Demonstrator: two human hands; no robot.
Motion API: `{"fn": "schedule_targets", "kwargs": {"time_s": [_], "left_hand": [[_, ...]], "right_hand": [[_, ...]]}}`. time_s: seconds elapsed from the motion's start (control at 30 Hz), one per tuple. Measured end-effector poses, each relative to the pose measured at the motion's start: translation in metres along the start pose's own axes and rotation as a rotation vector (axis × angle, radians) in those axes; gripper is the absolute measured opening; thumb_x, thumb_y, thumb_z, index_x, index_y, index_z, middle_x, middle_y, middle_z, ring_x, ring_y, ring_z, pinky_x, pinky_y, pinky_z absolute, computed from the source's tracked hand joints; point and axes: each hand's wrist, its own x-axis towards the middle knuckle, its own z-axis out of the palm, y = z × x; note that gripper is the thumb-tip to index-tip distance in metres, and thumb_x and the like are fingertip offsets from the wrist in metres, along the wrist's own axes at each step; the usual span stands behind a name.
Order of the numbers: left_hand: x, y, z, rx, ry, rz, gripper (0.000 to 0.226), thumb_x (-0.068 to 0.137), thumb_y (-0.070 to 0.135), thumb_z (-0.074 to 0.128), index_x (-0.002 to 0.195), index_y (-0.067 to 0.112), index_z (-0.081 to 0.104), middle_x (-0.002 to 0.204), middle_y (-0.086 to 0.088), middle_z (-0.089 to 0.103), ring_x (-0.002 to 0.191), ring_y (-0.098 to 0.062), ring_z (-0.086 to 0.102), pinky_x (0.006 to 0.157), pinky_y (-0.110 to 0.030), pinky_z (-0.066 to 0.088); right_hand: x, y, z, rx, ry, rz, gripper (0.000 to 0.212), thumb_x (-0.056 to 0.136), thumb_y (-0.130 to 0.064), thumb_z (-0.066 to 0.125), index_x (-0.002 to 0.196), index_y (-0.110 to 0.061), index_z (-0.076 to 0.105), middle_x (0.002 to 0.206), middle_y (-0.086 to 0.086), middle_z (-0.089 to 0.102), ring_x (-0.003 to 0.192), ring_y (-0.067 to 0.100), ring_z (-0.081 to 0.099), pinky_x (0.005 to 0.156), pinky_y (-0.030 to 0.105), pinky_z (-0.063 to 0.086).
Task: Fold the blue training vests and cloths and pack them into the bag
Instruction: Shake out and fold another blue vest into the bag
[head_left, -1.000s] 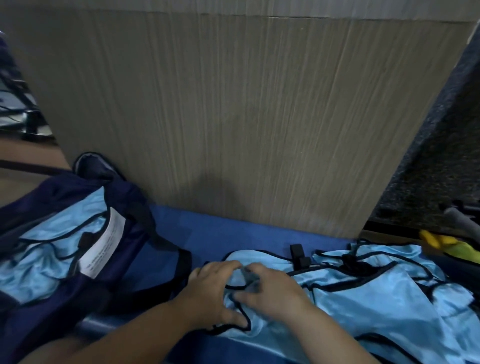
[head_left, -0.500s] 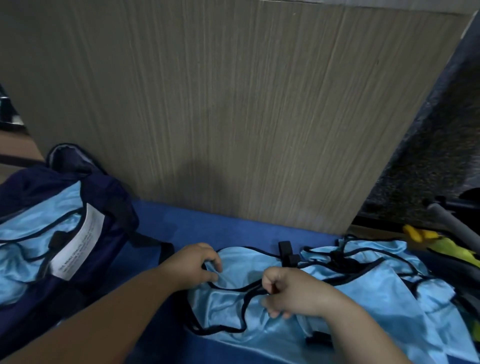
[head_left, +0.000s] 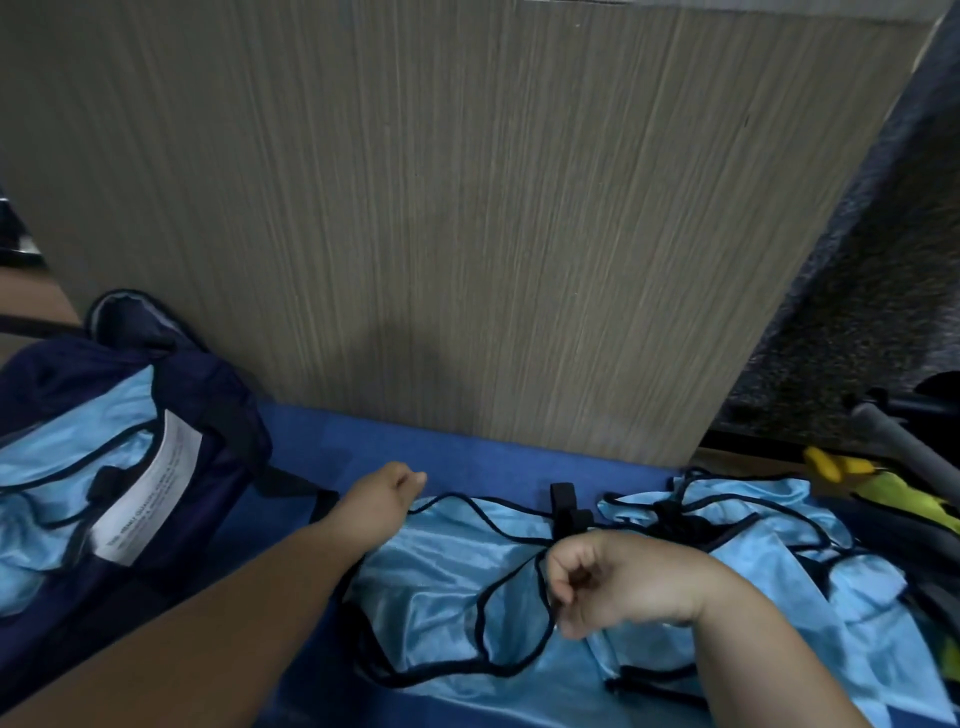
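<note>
A light blue training vest (head_left: 467, 577) with black trim lies spread on the blue surface (head_left: 467, 462). My left hand (head_left: 384, 499) pinches its upper left edge. My right hand (head_left: 597, 582) grips the vest's black-trimmed edge near its middle, fingers curled. More light blue vests (head_left: 753, 525) are bunched to the right. A dark navy bag (head_left: 208, 415) stands open at the left, with folded light blue vests (head_left: 62, 467) and a white label (head_left: 150, 499) inside it.
A tall wood-grain panel (head_left: 467, 234) rises right behind the blue surface. A black clip (head_left: 563, 499) sits at the vest's top edge. Yellow-green fabric (head_left: 883, 488) and a grey tube (head_left: 904, 447) lie at the far right.
My hands were together on the vest and have pulled apart, the left going left and the right going right. The vest is stretched out wider between them.
</note>
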Motion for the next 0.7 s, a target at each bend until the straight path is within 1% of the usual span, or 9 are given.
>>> {"fn": "schedule_targets", "kwargs": {"time_s": [0.1, 0.2, 0.27, 0.33, 0.4, 0.47, 0.57, 0.63, 0.7], "left_hand": [[0.001, 0.001, -0.002, 0.179, 0.051, -0.079, 0.041, 0.099, 0.055, 0.036, 0.11, 0.018, 0.05, 0.098, 0.004, 0.056, 0.09, -0.015, 0.055, 0.083, -0.033, 0.047], [-0.002, 0.001, 0.0, 0.229, 0.118, 0.005, 0.054, 0.094, 0.062, 0.041, 0.131, 0.023, 0.046, 0.129, 0.003, 0.05, 0.115, -0.017, 0.051, 0.091, -0.033, 0.043], [-0.007, 0.002, -0.002, 0.181, 0.062, 0.205, 0.062, 0.077, 0.077, 0.052, 0.124, 0.036, 0.05, 0.129, 0.014, 0.049, 0.121, -0.009, 0.042, 0.102, -0.031, 0.038], [-0.017, 0.008, -0.006, 0.142, -0.131, 0.361, 0.066, 0.056, 0.086, 0.061, 0.107, 0.045, 0.051, 0.118, 0.023, 0.047, 0.111, 0.006, 0.037, 0.098, -0.016, 0.033], [-0.023, 0.01, -0.005, 0.222, -0.28, 0.433, 0.053, 0.061, 0.063, 0.08, 0.102, 0.043, 0.054, 0.111, 0.025, 0.046, 0.102, 0.014, 0.038, 0.086, -0.004, 0.032], [-0.023, 0.004, -0.001, 0.314, -0.299, 0.456, 0.04, 0.074, 0.038, 0.081, 0.102, 0.042, 0.053, 0.107, 0.024, 0.048, 0.097, 0.016, 0.042, 0.081, -0.002, 0.033], [-0.019, -0.004, 0.001, 0.305, -0.256, 0.405, 0.029, 0.083, 0.032, 0.075, 0.103, 0.04, 0.056, 0.104, 0.023, 0.049, 0.092, 0.01, 0.047, 0.078, -0.002, 0.035], [-0.016, -0.006, 0.001, 0.302, -0.204, 0.387, 0.024, 0.085, 0.031, 0.072, 0.099, 0.042, 0.056, 0.104, 0.021, 0.051, 0.092, 0.006, 0.049, 0.078, -0.003, 0.036], [-0.015, -0.004, 0.001, 0.342, -0.176, 0.393, 0.02, 0.086, 0.033, 0.07, 0.095, 0.044, 0.056, 0.102, 0.021, 0.051, 0.091, 0.007, 0.048, 0.077, -0.002, 0.035]], "right_hand": [[0.003, 0.003, 0.002, -0.056, 0.012, 0.041, 0.021, 0.067, -0.025, 0.077, 0.074, -0.034, 0.059, 0.074, -0.008, 0.057, 0.068, 0.008, 0.049, 0.068, 0.03, 0.04], [0.005, -0.001, 0.007, -0.116, 0.043, 0.094, 0.046, 0.069, -0.017, 0.077, 0.097, -0.046, 0.054, 0.077, -0.009, 0.058, 0.069, 0.006, 0.052, 0.07, 0.028, 0.043], [0.007, -0.005, 0.01, -0.171, 0.033, 0.111, 0.072, 0.073, -0.01, 0.074, 0.118, -0.056, 0.043, 0.073, -0.01, 0.056, 0.068, 0.005, 0.053, 0.071, 0.024, 0.044], [0.01, -0.01, 0.015, -0.243, 0.033, 0.116, 0.081, 0.075, -0.008, 0.07, 0.128, -0.059, 0.039, 0.069, -0.012, 0.052, 0.066, 0.004, 0.051, 0.068, 0.021, 0.043], [0.015, -0.01, 0.021, -0.292, 0.079, 0.101, 0.066, 0.075, -0.007, 0.065, 0.119, -0.054, 0.053, 0.069, -0.014, 0.05, 0.065, 0.003, 0.05, 0.067, 0.024, 0.045], [0.018, -0.008, 0.025, -0.35, 0.137, 0.086, 0.045, 0.074, -0.01, 0.065, 0.098, -0.048, 0.063, 0.074, -0.014, 0.051, 0.067, 0.002, 0.05, 0.068, 0.024, 0.047], [0.02, -0.004, 0.027, -0.438, 0.189, 0.037, 0.03, 0.075, -0.016, 0.07, 0.076, -0.045, 0.064, 0.089, -0.016, 0.051, 0.081, 0.0, 0.053, 0.079, 0.019, 0.048], [0.018, -0.003, 0.025, -0.465, 0.223, -0.007, 0.029, 0.074, -0.017, 0.072, 0.071, -0.044, 0.063, 0.096, -0.018, 0.048, 0.095, -0.002, 0.049, 0.087, 0.014, 0.044], [0.016, -0.002, 0.024, -0.501, 0.247, -0.069, 0.029, 0.074, -0.017, 0.074, 0.071, -0.043, 0.064, 0.103, -0.021, 0.047, 0.105, -0.006, 0.042, 0.088, 0.005, 0.034]]}}
